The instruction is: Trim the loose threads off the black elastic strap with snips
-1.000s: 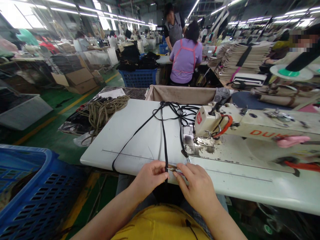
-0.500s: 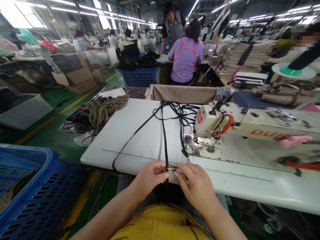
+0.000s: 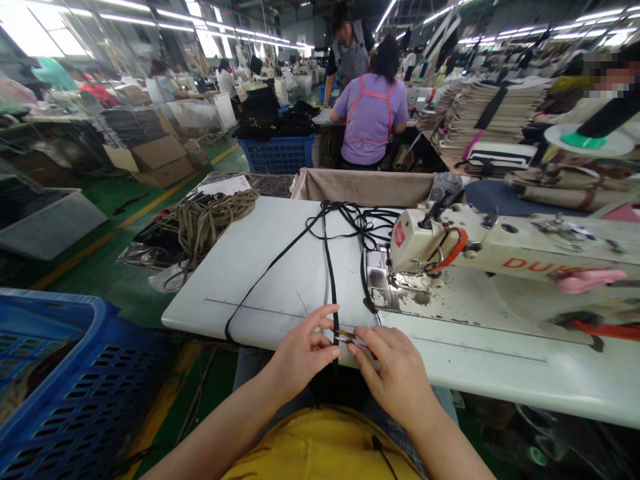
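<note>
A narrow black strap (image 3: 328, 267) runs down the white sewing table toward me and passes over its front edge. My left hand (image 3: 305, 347) is on it near the edge, thumb and lower fingers closed at the strap, with the index finger lifted and stretched out. In my right hand (image 3: 393, 367) is a pair of small thread snips (image 3: 345, 335), mostly covered by the fingers. Their metal tips point left and meet the strap beside my left fingers. More black strap (image 3: 345, 217) lies in loose loops farther back on the table, and one length trails down its left side.
A sewing machine (image 3: 500, 247) stands on the right of the table (image 3: 270, 267). Khaki straps (image 3: 215, 220) are heaped at the left corner. A blue basket (image 3: 90, 387) is at lower left, and a beige fabric-lined bin (image 3: 360, 187) behind. Co-workers sit and stand beyond.
My left index finger has lifted off the strap and straightened, opening up the hand's upper part. My right hand and the snips have hardly moved.
</note>
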A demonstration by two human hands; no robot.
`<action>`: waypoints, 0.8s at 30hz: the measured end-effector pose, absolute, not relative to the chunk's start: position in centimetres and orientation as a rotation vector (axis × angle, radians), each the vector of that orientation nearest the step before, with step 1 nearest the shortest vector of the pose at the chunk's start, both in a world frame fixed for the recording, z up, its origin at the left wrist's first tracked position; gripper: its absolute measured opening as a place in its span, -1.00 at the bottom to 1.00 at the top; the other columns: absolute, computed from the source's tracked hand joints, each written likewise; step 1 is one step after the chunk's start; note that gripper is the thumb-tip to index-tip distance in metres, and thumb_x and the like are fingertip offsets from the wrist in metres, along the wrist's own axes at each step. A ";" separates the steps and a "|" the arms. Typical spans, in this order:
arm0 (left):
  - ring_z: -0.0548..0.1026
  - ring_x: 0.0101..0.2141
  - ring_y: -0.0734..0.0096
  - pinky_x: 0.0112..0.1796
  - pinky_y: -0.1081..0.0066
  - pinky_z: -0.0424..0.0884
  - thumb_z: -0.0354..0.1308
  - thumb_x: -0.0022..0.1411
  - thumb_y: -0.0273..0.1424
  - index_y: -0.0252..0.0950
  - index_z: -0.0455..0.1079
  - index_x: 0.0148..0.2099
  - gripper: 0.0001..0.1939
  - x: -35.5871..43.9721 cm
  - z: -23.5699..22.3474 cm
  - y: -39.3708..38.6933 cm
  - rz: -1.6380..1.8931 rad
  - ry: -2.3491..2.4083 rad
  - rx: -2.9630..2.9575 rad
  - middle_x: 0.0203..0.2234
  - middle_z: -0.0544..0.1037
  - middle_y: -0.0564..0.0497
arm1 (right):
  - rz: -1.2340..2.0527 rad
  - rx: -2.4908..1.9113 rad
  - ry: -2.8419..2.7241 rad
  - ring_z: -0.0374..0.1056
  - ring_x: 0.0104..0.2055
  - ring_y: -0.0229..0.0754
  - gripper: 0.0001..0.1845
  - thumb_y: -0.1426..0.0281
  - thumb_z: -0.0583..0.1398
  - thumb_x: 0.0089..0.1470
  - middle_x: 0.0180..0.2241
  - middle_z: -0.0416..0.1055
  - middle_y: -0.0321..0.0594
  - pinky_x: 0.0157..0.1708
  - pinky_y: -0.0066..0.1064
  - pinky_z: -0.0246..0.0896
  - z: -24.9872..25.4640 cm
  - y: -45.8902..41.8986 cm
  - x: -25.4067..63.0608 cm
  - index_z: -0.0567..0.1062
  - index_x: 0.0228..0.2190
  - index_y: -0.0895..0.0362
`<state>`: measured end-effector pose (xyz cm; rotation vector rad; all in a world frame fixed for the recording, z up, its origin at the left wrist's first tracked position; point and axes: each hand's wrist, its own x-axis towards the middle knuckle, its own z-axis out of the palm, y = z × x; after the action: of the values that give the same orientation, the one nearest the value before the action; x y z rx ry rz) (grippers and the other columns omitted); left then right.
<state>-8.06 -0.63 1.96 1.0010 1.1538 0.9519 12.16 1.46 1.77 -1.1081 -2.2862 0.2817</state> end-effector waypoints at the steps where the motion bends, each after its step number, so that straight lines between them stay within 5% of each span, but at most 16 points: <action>1: 0.46 -0.41 0.49 -0.36 0.45 0.31 0.27 0.11 -0.46 -0.25 0.29 0.28 -0.34 -8.1 2.1 -0.6 0.915 1.174 1.034 -0.30 0.51 0.02 | 0.266 -1.114 -2.282 0.29 -0.32 -0.05 -0.82 0.32 0.12 0.36 -0.35 0.45 -0.18 -0.27 -0.26 0.10 1.8 1.5 12.2 0.49 -0.16 0.12; 5: 0.38 -0.49 0.47 -0.41 0.46 0.25 0.25 0.13 -0.44 -0.33 0.38 0.20 -0.44 -8.2 2.4 -0.7 0.851 1.234 1.104 -0.52 0.48 0.10 | 0.201 -1.136 -2.322 0.29 -0.32 -0.04 -0.80 0.31 0.11 0.36 -0.37 0.45 -0.18 -0.27 -0.23 0.08 2.1 1.4 12.4 0.50 -0.17 0.11; 24: 0.34 -0.52 0.47 -0.42 0.45 0.22 0.26 0.08 -0.45 -0.32 0.38 0.21 -0.40 -8.1 2.9 -0.6 0.826 1.219 1.107 -0.58 0.43 0.15 | 0.198 -1.109 -2.352 0.28 -0.33 -0.05 -0.79 0.32 0.11 0.36 -0.38 0.44 -0.17 -0.28 -0.23 0.10 2.3 1.3 12.4 0.52 -0.15 0.11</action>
<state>-8.11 -0.63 2.89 1.1067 1.2190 0.8265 12.41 1.27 2.26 -1.1090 -2.3522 0.1976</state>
